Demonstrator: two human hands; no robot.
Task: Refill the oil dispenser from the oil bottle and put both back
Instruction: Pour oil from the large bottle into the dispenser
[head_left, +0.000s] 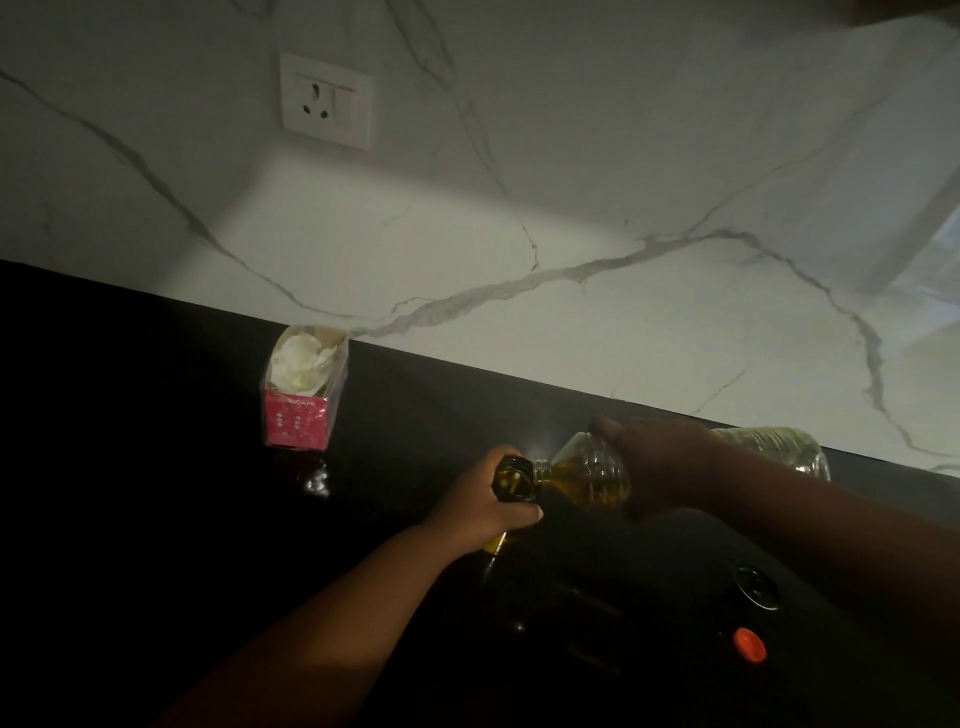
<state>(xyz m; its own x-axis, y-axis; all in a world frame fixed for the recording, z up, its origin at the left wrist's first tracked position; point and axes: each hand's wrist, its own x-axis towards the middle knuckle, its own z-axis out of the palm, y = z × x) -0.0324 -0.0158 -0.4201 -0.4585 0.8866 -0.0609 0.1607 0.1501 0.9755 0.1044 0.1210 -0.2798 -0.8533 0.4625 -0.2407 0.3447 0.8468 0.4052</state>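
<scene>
Black counter (156, 415), dim; marble-veined wall (571, 208), socket (327, 98). Left hand (488, 499) grips oil dispenser (515, 480) upright. Right hand (660, 467) holds oil bottle (592, 475) tipped, mouth at dispenser opening. Orange cap (749, 644) near right.

A dim black counter (156, 467) meets a white marble wall (571, 156) (grey-veined) bearing a white socket (327, 106).

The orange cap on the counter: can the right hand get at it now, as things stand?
Probably not yet. The right hand holds the tilted oil bottle at the dispenser, which the left hand grips. The orange cap lies uncovered on the counter.
</scene>
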